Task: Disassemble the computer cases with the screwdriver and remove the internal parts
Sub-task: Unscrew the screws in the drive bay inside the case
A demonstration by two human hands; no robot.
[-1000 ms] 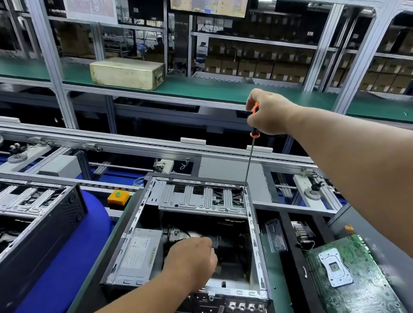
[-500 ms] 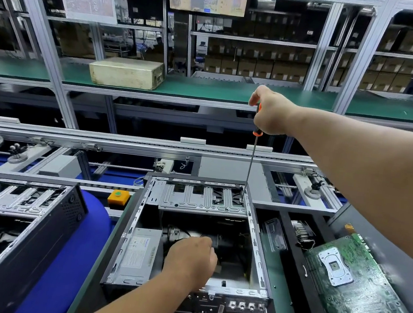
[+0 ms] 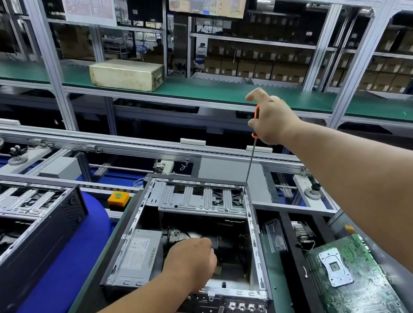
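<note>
Computer case [image 3: 190, 244], lid off, sits center on the table [image 3: 277, 280], w/ a 2nd case [image 3: 12, 224] at left & a green motherboard [image 3: 358, 284] at right. Right hand [image 3: 272, 119] grips the screwdriver [image 3: 250, 161] upright, tip at the case's far right corner by the drive cage [image 3: 203, 199]. Left hand [image 3: 191, 260] reaches inside, fingers curled; can't tell what it holds.

Right hand [image 3: 272, 120] gripping upright screwdriver [image 3: 250, 161], left hand [image 3: 189, 263] inside open computer case [image 3: 139, 215]
</note>
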